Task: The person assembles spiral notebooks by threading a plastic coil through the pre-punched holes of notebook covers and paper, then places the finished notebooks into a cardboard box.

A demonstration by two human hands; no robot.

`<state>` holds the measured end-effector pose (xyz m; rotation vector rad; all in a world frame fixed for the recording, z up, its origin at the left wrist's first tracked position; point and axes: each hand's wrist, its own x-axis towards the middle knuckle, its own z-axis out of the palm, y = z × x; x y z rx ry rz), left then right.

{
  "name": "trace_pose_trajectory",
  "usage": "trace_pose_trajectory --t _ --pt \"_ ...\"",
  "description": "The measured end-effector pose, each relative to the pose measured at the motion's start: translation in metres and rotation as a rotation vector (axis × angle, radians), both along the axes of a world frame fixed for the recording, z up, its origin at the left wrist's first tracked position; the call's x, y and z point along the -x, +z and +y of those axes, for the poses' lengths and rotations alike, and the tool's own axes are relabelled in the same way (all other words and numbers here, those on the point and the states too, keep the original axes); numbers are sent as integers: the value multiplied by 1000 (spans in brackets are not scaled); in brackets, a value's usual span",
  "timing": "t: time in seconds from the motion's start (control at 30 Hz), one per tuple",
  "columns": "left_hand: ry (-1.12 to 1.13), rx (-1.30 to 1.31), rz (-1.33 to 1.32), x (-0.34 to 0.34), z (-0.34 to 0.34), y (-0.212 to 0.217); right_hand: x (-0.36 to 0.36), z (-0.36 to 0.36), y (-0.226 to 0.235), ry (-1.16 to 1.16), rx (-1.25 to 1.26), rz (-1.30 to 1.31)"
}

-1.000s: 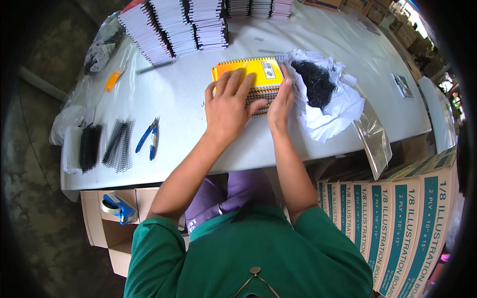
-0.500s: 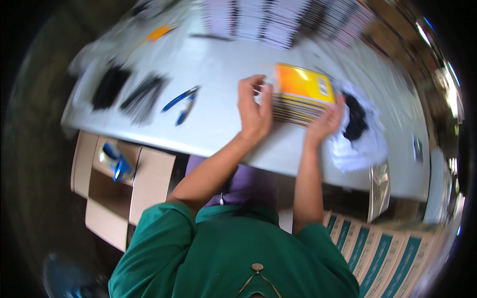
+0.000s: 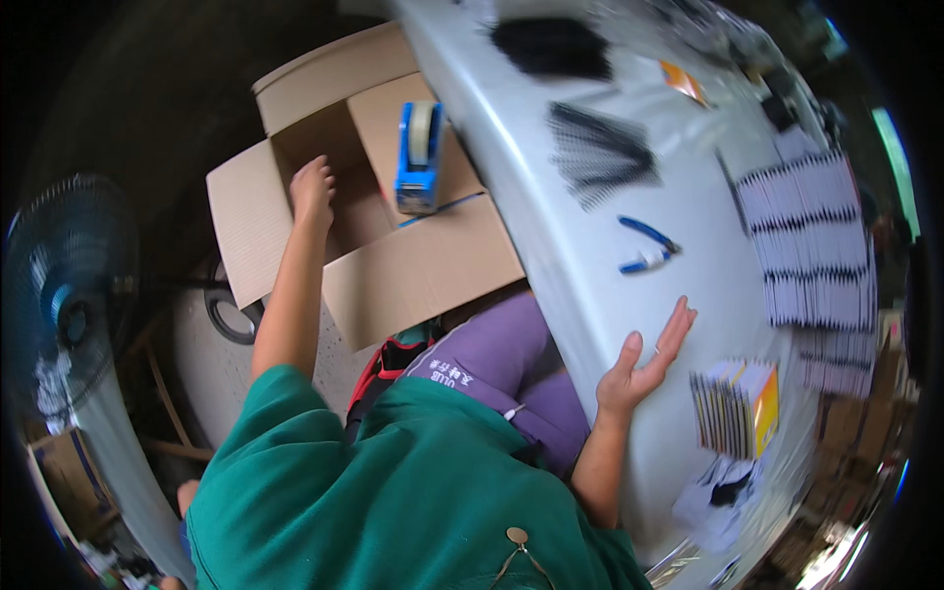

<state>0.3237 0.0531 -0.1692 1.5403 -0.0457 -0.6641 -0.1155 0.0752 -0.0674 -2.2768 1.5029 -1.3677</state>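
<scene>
The left hand is curling its fingers loosely over the mouth of a brown cardboard box, and whether it is holding anything cannot be told from here; the right hand is standing wide open above the white table, thumb and fingers spread, holding nothing. The box is sitting beside the table, at the person's left, with its flaps folded outward. Brown cardboard is showing inside it, though shade and the left hand are covering part of the interior. A blue tape dispenser is carrying a roll of pale tape and resting on the flap nearest the table. Near the right hand, a stack of spiral-bound notebooks is standing on the table, a yellow cover facing away (this whole corner is slightly blurred). Just past the stack, crumpled white paper is cradling a black clump, too smeared to make out. Blue-handled pliers are lying open between the right hand and a spread of black spiral coils; beyond these, a denser black bundle is blurring into one mass. Rows of black-bound books are lining the table's far side. At far left, a fan is fading into the dark rim, and purple trousers are filling the gap between box and table.
</scene>
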Motion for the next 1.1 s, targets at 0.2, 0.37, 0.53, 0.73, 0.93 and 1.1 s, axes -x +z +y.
trace_pose_trajectory --t 0.2,0.37,0.53,0.73,0.93,1.1 --pt "-117 -206 565 -56 -93 -109 -20 -29 -21 -163 -252 249" --pt "-504 159 601 -78 -107 -171 -40 -33 -17 -145 -281 334" --pt "-493 88 497 -52 -120 -125 -46 -30 -16 -218 -279 472" --pt "-595 -64 243 -59 -103 -46 -53 -27 -12 -219 -257 538" --pt "-711 27 333 -79 -114 -94 -54 -28 -16 -201 -251 568" --pt "-503 109 386 -54 -125 -118 -47 -28 -19 -221 -271 528"
